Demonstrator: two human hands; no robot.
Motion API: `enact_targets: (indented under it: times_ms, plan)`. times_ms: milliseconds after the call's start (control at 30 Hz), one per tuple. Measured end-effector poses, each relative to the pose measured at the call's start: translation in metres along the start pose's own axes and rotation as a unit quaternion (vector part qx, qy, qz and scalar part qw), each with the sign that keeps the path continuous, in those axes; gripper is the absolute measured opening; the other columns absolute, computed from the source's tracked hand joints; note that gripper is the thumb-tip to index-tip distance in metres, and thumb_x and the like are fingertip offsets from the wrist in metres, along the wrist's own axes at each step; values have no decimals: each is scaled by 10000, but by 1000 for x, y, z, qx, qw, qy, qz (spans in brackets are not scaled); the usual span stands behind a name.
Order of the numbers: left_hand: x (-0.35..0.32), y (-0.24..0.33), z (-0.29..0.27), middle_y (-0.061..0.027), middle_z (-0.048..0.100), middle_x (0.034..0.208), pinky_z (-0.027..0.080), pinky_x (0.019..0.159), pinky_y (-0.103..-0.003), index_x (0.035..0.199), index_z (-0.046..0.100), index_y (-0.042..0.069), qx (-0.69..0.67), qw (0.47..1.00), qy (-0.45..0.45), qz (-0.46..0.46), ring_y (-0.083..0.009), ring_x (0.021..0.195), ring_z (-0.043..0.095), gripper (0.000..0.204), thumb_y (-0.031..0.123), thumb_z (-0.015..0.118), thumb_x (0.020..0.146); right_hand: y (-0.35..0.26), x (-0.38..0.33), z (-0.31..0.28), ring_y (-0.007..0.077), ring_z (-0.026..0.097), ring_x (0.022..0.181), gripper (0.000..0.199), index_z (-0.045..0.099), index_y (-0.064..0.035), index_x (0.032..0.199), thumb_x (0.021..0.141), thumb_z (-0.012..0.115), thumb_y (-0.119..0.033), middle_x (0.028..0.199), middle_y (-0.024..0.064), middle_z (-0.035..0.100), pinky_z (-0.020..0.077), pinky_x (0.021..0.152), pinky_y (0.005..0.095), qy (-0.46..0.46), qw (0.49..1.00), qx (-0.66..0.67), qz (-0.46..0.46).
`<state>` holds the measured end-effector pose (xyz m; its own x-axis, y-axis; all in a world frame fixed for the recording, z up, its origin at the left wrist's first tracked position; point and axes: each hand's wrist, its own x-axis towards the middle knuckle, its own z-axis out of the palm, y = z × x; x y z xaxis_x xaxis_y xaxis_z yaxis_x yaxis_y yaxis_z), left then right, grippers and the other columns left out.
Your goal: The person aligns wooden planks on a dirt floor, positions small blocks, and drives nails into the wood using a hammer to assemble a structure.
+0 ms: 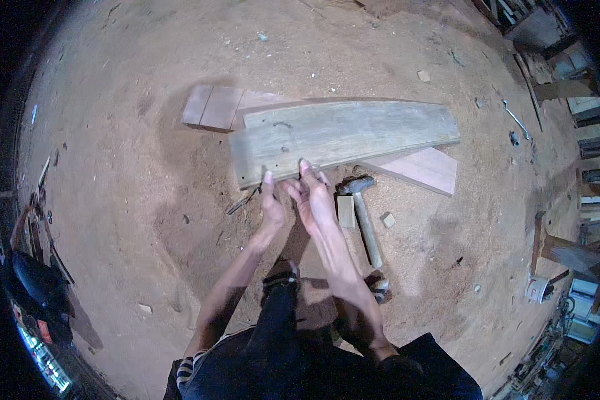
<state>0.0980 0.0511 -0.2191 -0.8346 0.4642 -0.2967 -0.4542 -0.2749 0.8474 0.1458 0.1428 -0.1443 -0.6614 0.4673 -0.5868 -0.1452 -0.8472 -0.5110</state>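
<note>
A long, weathered grey wooden board (353, 130) lies across a paler, pinkish plank (420, 170) that shows beyond it at both ends. My left hand (272, 208) grips the board's near edge by its left end, the thumb on top and the fingers mostly hidden. Close beside it, my right hand (315, 200) pinches the same edge with its fingers curled. Just right of that hand, a hammer (367, 230) rests on the ground, head toward the board. A small wooden block (346, 211) touches its left side. A thin dark tool (240, 203) lies by the left hand.
Sandy ground (133, 220) surrounds the work. A wood offcut (388, 219) sits right of the hammer. Farther right are a wrench (517, 120), a socket (514, 138), a white bucket (537, 289) and stacked timber (593, 147). A dark bulky thing (37, 277) stands at the far left.
</note>
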Motion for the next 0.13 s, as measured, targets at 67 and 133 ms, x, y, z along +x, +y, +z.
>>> enact_targets:
  times_ms: [67,133]
  plan:
    - [-9,13,3,-57,674,865,502,745,-343,1320,513,17,19,998,12,-60,-191,733,638,630,566,441,1020,21,-8,-6,202,679,907,304,567,-33,1140,963,722,-225,1071,109,643,617,761,347,40,999,-11,9]
    - [-9,12,13,-46,670,826,500,652,-317,1244,564,26,19,995,45,-90,-179,678,624,595,564,439,1021,29,-13,-13,225,698,947,310,537,-10,1207,984,686,-163,1072,124,665,612,796,369,74,996,-40,8]
